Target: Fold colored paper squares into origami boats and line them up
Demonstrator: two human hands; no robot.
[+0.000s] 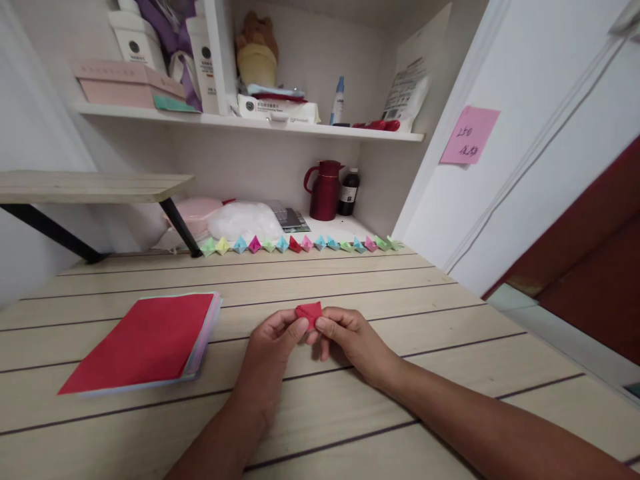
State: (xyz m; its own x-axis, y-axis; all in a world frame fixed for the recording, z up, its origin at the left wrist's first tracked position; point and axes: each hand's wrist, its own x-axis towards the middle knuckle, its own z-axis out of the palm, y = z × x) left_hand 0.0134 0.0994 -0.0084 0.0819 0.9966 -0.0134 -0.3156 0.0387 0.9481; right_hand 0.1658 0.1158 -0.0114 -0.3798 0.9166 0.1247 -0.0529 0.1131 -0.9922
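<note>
A small folded piece of red paper (311,311) is pinched between my two hands above the middle of the table. My left hand (273,340) grips its left side, thumb on the near face. On its right side, my right hand (353,337) holds it between thumb and fingers. Part of the paper is hidden behind my thumbs. To the left lies a stack of coloured paper (145,340) with a red sheet on top. Along the table's back edge stands a row of small folded paper boats (255,244) in several colours.
The slatted wooden table (400,420) stretches under my arms. A raised wooden shelf (95,187) on black legs stands at the back left. Behind the row are a dark red jug (325,192), a dark bottle (349,192) and a white plastic bag (245,221).
</note>
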